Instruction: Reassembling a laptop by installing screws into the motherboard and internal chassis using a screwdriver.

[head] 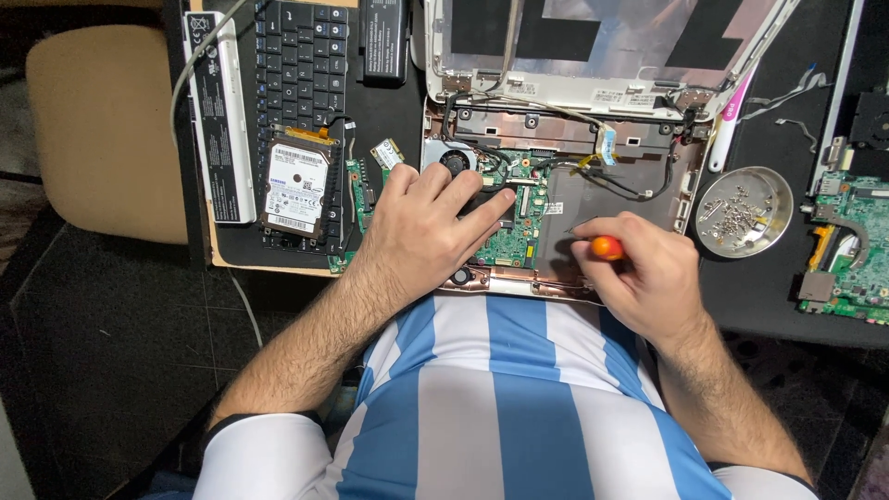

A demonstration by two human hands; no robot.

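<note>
**Opened laptop, board work**

Laptop (556, 199), frame centre: keep it steady while you work the board (514, 236). Left hand (426, 227): fingers spread flat, pressing the board beside the fan (454, 162). Right hand (639, 268): closed around an orange-handled screwdriver (607, 247), tip aimed left; hold it upright. Screw dish (744, 211), right.

Hard drive (296, 190) on keyboard (301, 65); screw dish (744, 211) right of laptop (556, 199).

A black desk (778, 306) fills the upper right of the frame. At upper left stands a tan padded chair (102, 130). Dark tiled floor (111, 352) spreads across the lower left.
</note>
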